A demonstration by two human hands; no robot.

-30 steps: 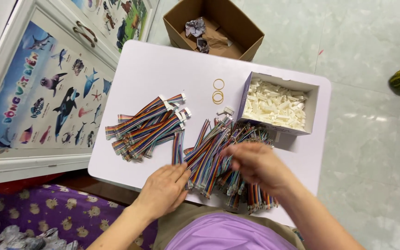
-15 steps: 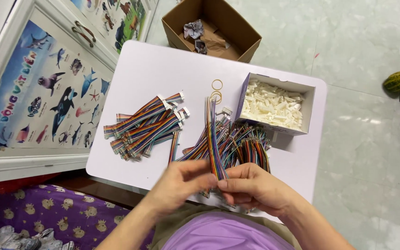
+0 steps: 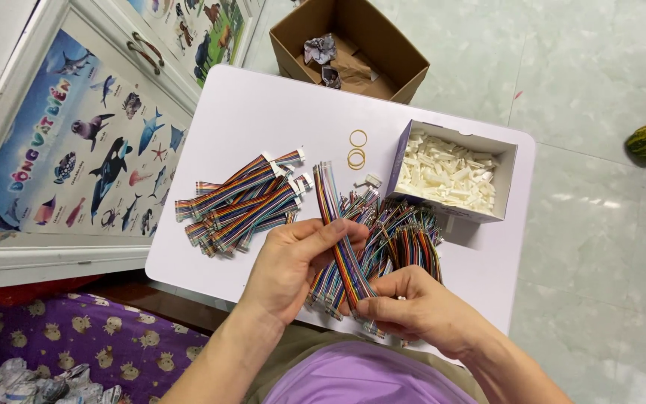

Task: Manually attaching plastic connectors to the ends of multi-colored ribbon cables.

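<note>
Both hands (image 3: 293, 269) (image 3: 420, 310) around one ribbon cable (image 3: 336, 224)

On the table (image 3: 248, 112) we find a pile of ribbon cables (image 3: 237, 200) at the left, a loose heap of cables (image 3: 398, 232) at the centre, and a box of connectors (image 3: 450, 170) at the right. Rubber bands (image 3: 357, 148) lie between pile and box. Behind the table stands a cardboard box (image 3: 353, 45); a cabinet (image 3: 76, 135) stands to its left.
</note>
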